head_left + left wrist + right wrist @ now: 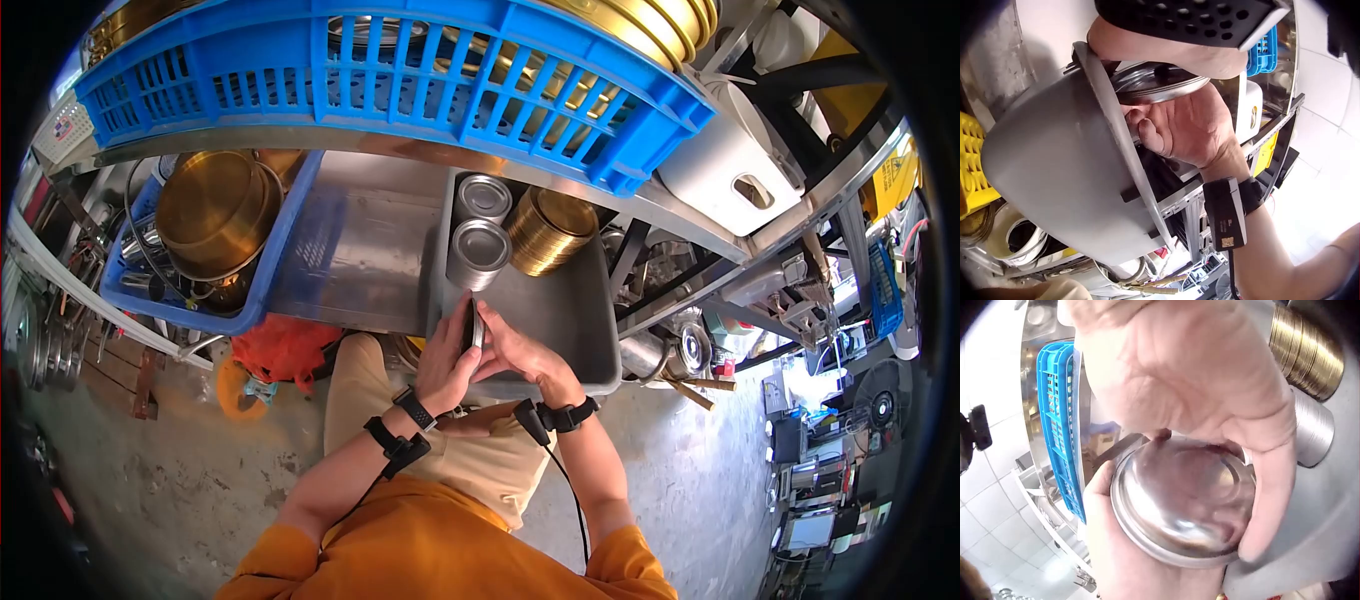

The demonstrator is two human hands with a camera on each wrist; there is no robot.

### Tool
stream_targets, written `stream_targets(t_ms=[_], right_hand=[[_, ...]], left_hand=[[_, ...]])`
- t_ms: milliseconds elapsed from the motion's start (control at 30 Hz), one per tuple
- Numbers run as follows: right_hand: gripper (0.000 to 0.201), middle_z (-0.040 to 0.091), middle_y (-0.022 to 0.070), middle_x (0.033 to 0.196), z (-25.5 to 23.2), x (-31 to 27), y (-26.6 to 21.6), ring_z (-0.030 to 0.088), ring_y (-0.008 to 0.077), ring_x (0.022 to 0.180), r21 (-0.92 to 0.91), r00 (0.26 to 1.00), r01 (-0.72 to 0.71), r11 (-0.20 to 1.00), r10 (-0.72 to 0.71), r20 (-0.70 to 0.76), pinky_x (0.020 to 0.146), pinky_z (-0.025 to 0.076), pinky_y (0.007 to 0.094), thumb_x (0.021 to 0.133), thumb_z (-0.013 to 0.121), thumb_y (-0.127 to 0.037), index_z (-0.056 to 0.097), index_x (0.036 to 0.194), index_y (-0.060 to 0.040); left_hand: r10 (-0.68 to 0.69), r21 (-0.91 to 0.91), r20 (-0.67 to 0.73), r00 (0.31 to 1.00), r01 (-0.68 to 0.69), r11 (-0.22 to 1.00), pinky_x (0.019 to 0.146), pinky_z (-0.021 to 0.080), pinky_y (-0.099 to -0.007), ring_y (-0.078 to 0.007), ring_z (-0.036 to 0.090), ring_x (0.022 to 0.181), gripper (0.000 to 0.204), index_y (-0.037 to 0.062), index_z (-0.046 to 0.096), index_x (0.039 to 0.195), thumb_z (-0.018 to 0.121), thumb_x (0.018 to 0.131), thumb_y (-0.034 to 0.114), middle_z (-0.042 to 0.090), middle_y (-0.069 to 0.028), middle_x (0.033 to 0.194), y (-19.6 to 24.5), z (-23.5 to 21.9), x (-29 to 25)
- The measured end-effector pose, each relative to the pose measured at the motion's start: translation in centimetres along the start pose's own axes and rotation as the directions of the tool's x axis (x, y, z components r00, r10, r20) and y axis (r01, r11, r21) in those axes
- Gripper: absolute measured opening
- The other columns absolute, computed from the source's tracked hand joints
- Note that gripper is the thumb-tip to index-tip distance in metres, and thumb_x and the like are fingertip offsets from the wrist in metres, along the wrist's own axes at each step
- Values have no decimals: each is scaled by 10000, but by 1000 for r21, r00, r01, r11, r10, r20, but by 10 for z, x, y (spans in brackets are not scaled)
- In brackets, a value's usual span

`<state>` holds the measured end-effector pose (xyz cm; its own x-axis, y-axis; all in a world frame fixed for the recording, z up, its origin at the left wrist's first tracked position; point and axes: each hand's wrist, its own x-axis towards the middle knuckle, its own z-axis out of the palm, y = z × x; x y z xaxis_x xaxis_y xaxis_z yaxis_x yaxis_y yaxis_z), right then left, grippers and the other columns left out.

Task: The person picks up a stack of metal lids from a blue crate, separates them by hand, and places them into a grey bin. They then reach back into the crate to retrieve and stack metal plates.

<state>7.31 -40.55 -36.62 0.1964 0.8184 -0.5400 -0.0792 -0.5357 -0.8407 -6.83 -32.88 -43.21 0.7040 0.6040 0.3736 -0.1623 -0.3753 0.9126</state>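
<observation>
Between the two hands a round silver metal dish (1185,500) is held on edge, over the near side of a grey tub (560,330). The left hand (445,362) grips it from the left, its palm along the rim in the right wrist view. The right hand (522,357) holds the other side, thumb and fingers around the edge. Inside the tub stand two stacks of silver dishes (480,250) and one stack of gold dishes (550,232), just beyond the fingertips.
A blue crate (390,90) with gold dishes stands on the shelf above. At left, a blue bin (215,318) holds gold pots (215,215). Bare metal shelf (365,240) lies between bin and tub. A white container (725,160) is at upper right.
</observation>
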Motion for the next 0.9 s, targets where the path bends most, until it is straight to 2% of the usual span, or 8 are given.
stream_targets(t_ms=[167, 267, 333, 433, 500, 733, 833, 900], right_hand=[[832, 584, 158, 1151, 3, 10, 30, 647, 215, 962, 234, 989, 133, 963, -143, 26, 882, 570, 389, 991, 388, -701, 313, 1514, -58], [846, 570, 169, 1224, 16, -4, 14, 645, 228, 997, 134, 971, 236, 963, -229, -61, 926, 546, 391, 998, 419, -667, 203, 1576, -89], [831, 558, 174, 1264, 16, -4, 14, 643, 233, 1010, 80, 963, 266, 961, -261, -65, 936, 542, 392, 1005, 425, -640, 181, 1589, -102], [806, 523, 184, 1347, 12, -8, 8, 635, 245, 1046, 23, 950, 306, 952, -304, -66, 954, 532, 403, 1011, 438, -596, 155, 1605, -129], [796, 499, 190, 1388, 4, -8, 6, 630, 251, 1069, 18, 948, 315, 949, -313, -66, 963, 527, 412, 1010, 445, -580, 153, 1607, -142], [790, 449, 252, 1418, -57, 27, -23, 609, 291, 1112, 115, 773, 560, 821, -468, -428, 973, 514, 463, 989, 596, -434, 167, 1576, -126], [730, 540, 230, 1325, -76, 55, -15, 607, 275, 1129, -25, 627, 693, 720, -620, -473, 991, 507, 427, 966, 666, -312, 257, 1520, -69], [672, 582, 235, 1307, -98, 84, 12, 594, 303, 1214, -528, 642, 400, 749, -640, -421, 1038, 477, 399, 943, 696, -283, 347, 1447, -9]], left_hand=[[44, -16, -13, 999, -44, 999, 992, 440, -466, -454, 549, 1161, 763, 57, 247, 1585, 405, 967, 477, 517, -286, 1316, -5, 3, 1], [28, -57, -36, 999, -30, 998, 1006, 438, -458, -455, 543, 1185, 734, 43, 273, 1573, 381, 974, 455, 508, -289, 1341, -5, 4, 0], [-75, -187, -9, 997, 72, 980, 1134, 357, -408, -326, 457, 1383, 772, 27, 246, 1577, 334, 980, 508, 448, -221, 1489, -7, 4, 1], [-205, -586, -18, 979, 155, 795, 1151, 325, -372, -291, 432, 1398, 692, 41, 212, 1591, 352, 990, 354, 416, -193, 1523, -3, 3, 6], [-232, -627, 7, 973, 185, 756, 1186, 262, -347, -232, 360, 1436, 694, 41, 179, 1600, 355, 997, 335, 370, -151, 1558, -2, -1, 7], [-209, -598, -43, 977, 142, 789, 1222, 160, -338, -228, 261, 1495, 683, 36, 188, 1597, 354, 1000, 323, 300, -124, 1610, -13, 1, 5], [-202, -562, -44, 979, 143, 815, 1225, 151, -341, -230, 251, 1500, 681, 32, 189, 1596, 352, 1006, 330, 289, -126, 1617, -9, -2, 6], [-200, -571, -40, 979, 141, 809, 1225, 153, -343, -234, 253, 1499, 679, 30, 189, 1595, 350, 1013, 341, 288, -131, 1617, -8, -3, 5]])
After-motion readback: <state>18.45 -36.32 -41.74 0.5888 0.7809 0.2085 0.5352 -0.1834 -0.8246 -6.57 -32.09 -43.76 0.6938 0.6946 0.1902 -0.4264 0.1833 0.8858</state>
